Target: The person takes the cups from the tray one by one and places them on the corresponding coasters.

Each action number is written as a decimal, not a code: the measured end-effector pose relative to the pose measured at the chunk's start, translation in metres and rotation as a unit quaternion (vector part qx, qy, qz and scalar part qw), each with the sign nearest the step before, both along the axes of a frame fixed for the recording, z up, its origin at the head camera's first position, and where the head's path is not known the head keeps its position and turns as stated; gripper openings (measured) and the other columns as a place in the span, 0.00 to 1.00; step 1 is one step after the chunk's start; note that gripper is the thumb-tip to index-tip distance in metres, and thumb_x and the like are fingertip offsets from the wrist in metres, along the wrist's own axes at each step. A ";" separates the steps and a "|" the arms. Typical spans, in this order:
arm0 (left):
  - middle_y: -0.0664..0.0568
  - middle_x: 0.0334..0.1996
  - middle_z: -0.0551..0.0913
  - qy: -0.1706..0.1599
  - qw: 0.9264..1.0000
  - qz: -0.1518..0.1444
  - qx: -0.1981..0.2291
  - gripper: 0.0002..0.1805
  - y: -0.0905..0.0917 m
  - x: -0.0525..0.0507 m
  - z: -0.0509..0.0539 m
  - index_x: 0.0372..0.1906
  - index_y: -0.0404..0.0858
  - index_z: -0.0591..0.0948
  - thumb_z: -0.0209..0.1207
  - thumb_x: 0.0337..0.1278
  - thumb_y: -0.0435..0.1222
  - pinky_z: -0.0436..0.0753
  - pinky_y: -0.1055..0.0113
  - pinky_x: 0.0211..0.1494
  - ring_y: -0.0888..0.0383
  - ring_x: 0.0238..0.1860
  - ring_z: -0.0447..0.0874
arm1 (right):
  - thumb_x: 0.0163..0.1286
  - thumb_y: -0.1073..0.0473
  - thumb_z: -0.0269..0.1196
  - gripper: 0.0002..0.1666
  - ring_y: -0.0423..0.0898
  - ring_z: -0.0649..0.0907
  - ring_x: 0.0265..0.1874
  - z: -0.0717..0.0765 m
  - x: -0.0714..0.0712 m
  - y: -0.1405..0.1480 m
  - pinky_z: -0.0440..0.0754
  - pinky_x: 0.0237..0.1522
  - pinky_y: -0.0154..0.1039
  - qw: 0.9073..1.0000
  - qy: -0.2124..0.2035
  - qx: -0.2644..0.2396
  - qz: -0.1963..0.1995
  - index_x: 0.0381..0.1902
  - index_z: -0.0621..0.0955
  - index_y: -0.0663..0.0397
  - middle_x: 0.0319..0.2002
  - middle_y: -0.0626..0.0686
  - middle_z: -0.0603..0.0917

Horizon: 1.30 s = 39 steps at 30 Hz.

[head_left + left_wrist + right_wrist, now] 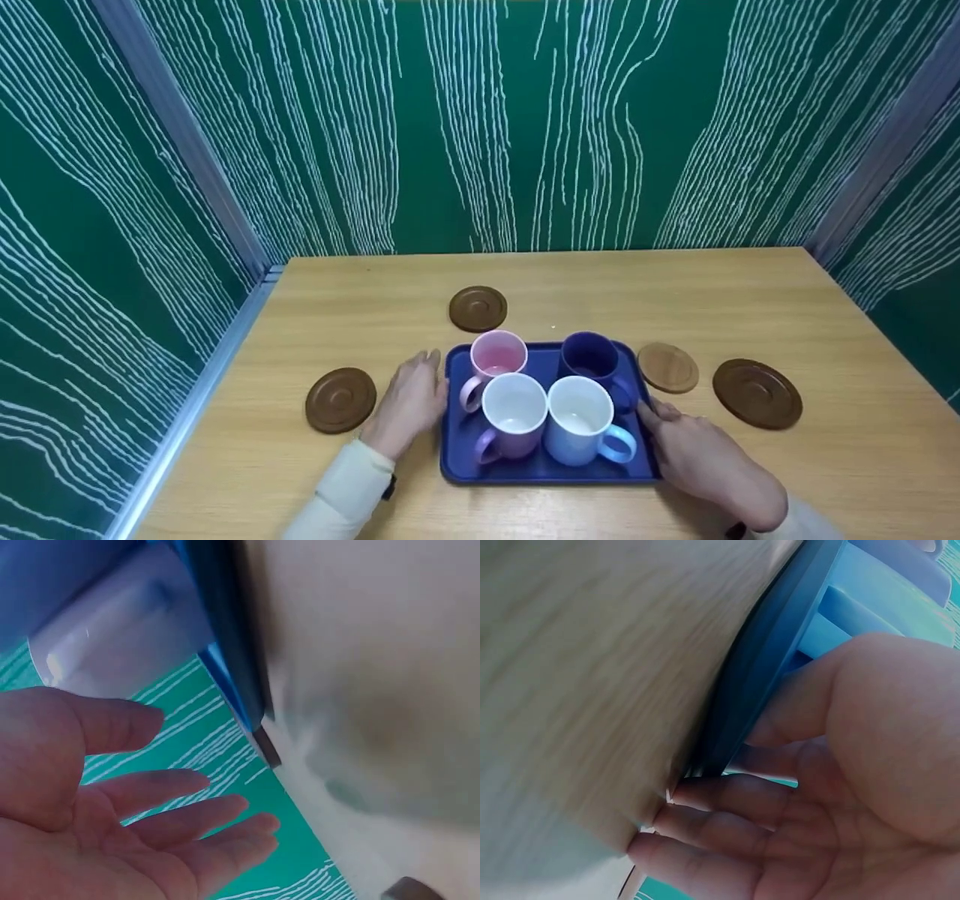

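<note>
A blue tray [555,474] lies on the table, bearing a pink mug [499,354], a dark blue mug [589,355], a purple mug [516,420] and a light blue mug [577,420], all upright with white or coloured insides. Beside the tray's left edge is my left hand [409,405], its fingers extended and apart from the rim in the left wrist view. My right hand [701,457] holds the tray's right edge. In the right wrist view its thumb lies over the rim, and the other fingers [720,829] reach low against the table.
Dark brown round coasters lie around the tray: one behind [478,308], one to the left [340,400], one to the right [757,394]. A lighter wooden coaster [667,367] sits close by the tray's right back corner. Green walls with white lines enclose the wooden table [390,292].
</note>
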<state>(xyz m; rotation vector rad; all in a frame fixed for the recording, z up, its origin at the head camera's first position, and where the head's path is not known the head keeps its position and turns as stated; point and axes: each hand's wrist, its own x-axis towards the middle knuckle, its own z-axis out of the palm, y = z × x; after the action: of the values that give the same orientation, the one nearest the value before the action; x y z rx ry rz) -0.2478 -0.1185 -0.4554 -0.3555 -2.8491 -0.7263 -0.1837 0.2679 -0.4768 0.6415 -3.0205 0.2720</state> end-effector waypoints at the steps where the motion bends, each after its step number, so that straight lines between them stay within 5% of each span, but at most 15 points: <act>1: 0.27 0.61 0.79 -0.006 1.000 0.001 -0.005 0.26 0.000 0.004 -0.002 0.66 0.24 0.77 0.62 0.67 0.32 0.79 0.43 0.66 0.32 0.60 0.80 | 0.68 0.66 0.61 0.31 0.71 0.87 0.41 0.000 0.000 0.000 0.87 0.38 0.62 1.000 0.001 -0.001 -0.001 0.69 0.76 0.66 0.65 0.69 0.79; 10: 0.24 0.65 0.74 -0.042 0.999 -0.025 -0.008 0.29 0.007 0.032 -0.014 0.68 0.23 0.75 0.63 0.64 0.32 0.73 0.41 0.70 0.30 0.66 0.74 | 0.69 0.66 0.59 0.30 0.71 0.87 0.45 0.002 0.000 0.001 0.87 0.41 0.62 1.000 -0.015 -0.001 -0.007 0.69 0.75 0.67 0.66 0.71 0.77; 16: 0.21 0.66 0.72 -0.066 0.997 -0.031 -0.007 0.29 0.011 0.041 -0.016 0.67 0.22 0.75 0.64 0.64 0.31 0.69 0.38 0.73 0.25 0.68 0.70 | 0.70 0.65 0.59 0.30 0.72 0.87 0.44 0.002 0.000 0.002 0.87 0.40 0.62 1.000 -0.008 -0.002 -0.007 0.69 0.75 0.68 0.66 0.71 0.77; 39: 0.21 0.68 0.69 -0.103 0.991 -0.078 -0.026 0.29 0.007 0.043 -0.018 0.68 0.19 0.72 0.63 0.65 0.29 0.67 0.39 0.74 0.22 0.70 0.66 | 0.65 0.67 0.61 0.30 0.63 0.89 0.34 0.000 -0.001 0.000 0.86 0.29 0.57 1.000 0.012 0.012 0.007 0.66 0.78 0.66 0.62 0.68 0.81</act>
<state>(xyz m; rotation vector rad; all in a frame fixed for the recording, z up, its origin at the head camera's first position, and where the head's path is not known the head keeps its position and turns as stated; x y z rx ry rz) -0.2044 -0.1111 -0.4731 -0.5466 -3.0651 -0.7584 -0.1849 0.2679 -0.4765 0.6627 -3.0023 0.2262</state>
